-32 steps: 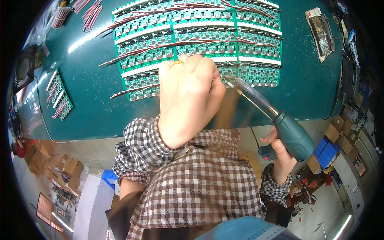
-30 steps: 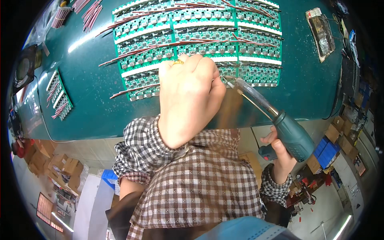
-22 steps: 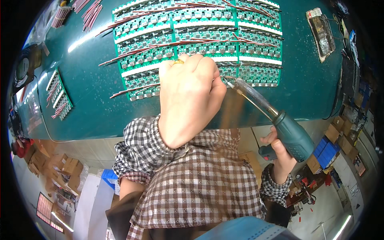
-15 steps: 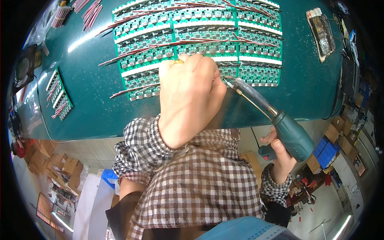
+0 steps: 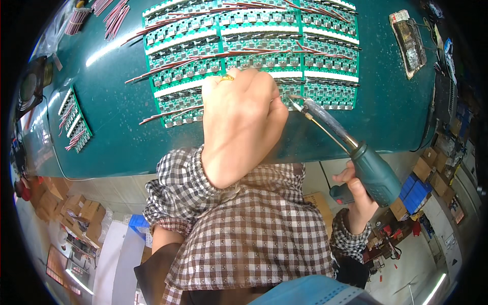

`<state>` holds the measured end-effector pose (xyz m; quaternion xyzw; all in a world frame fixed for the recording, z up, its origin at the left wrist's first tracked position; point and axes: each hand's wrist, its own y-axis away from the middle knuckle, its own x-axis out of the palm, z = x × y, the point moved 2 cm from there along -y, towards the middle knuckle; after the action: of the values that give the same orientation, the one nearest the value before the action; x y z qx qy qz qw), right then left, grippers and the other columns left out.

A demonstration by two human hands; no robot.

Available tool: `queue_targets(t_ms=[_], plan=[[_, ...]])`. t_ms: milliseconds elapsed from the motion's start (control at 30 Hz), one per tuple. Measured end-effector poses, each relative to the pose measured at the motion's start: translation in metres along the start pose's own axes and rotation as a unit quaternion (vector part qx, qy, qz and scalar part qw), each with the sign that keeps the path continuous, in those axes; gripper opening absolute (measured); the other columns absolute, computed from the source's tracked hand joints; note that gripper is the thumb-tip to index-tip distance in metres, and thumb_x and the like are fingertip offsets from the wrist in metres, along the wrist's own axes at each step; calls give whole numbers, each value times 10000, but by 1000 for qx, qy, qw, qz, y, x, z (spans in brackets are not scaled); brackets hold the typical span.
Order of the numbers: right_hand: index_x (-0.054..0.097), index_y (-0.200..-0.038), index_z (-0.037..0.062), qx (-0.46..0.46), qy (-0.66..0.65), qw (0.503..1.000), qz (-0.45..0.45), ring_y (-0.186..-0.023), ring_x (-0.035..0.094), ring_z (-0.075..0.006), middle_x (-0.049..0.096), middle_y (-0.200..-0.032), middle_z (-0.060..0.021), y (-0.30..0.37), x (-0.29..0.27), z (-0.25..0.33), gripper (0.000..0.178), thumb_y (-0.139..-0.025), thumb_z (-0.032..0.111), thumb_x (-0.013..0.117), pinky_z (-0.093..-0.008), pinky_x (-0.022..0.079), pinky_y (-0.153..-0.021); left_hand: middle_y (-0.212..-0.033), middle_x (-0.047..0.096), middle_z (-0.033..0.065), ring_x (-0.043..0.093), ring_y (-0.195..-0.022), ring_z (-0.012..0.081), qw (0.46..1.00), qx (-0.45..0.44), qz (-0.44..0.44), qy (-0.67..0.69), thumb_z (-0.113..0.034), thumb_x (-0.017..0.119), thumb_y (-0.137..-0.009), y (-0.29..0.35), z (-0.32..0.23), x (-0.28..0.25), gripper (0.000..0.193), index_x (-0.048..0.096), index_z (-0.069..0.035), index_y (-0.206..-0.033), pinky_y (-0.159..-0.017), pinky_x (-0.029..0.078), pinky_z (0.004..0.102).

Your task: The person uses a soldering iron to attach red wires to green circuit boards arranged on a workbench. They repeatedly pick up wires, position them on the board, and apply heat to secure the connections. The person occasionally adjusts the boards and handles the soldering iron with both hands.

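My left hand [image 5: 244, 119] lies over the near edge of a large panel of green circuit boards [image 5: 330, 94], its fingers curled together. Whatever those fingers pinch is hidden under the hand. In my right hand [image 5: 362, 195] is a green soldering gun [image 5: 376, 175], gripped by its handle. Its metal barrel slants up and left, and the tip stands just right of my left fingertips, over the nearest row of boards. Thin red and black wires [image 5: 170, 115] lie across several rows, some sticking out past the panel's left edge.
A smaller strip of boards with wires [image 5: 75, 122] lies on the green table [image 5: 117, 147] at left. Wire bundles [image 5: 117, 20] sit at the far left, near a dark fan [image 5: 34, 84]. At far right is a worn, blackened block [image 5: 408, 44].
The soldering gun has shifted slightly right, and its tip has drawn a little away from my left fingertips. My left hand stays almost still.
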<state>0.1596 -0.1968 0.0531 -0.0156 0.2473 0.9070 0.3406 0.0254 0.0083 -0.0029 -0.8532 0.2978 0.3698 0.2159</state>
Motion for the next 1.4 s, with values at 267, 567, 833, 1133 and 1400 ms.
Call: queue_targets(t_ms=[267,567,833,1133,1400], plan=[[591,-1032,-64,14,-54,998,18,-835,643,-256,627,-867,-132,1,1,1,278,-805,68,681,-408,562,-793,-624,471,-13,481,-612,173,1000,-10,-4,8,-36,675,-661,1,-2,-1,151,554,-112,-711,-619,307,333],[562,-1074,-97,-16,20,1000,12,-717,625,-248,607,-773,-119,1,1,-3,425,-798,207,670,-373,524,-682,-632,485,-18,489,-616,170,1000,-1,-14,-2,-31,684,-663,3,0,1,162,554,-116,-710,-624,308,332],[555,-1079,-102,-20,16,1000,13,-724,616,-241,604,-818,-135,2,2,-3,420,-805,192,674,-379,541,-678,-630,480,-19,488,-617,170,1000,-1,-18,-16,-36,685,-658,3,1,2,164,555,-118,-714,-627,308,334],[555,-1085,-106,-16,34,999,28,-738,611,-236,599,-831,-135,2,-1,-4,402,-814,169,668,-373,556,-673,-635,485,-17,495,-624,172,1000,-5,-23,-12,-36,684,-649,4,0,2,165,556,-118,-714,-635,313,337],[564,-1069,-103,-13,43,999,26,-739,611,-238,598,-830,-134,1,-1,-5,392,-805,165,672,-378,557,-675,-623,484,-17,491,-613,173,1000,-2,-25,-10,-34,683,-642,3,0,2,168,553,-118,-705,-629,306,338]])
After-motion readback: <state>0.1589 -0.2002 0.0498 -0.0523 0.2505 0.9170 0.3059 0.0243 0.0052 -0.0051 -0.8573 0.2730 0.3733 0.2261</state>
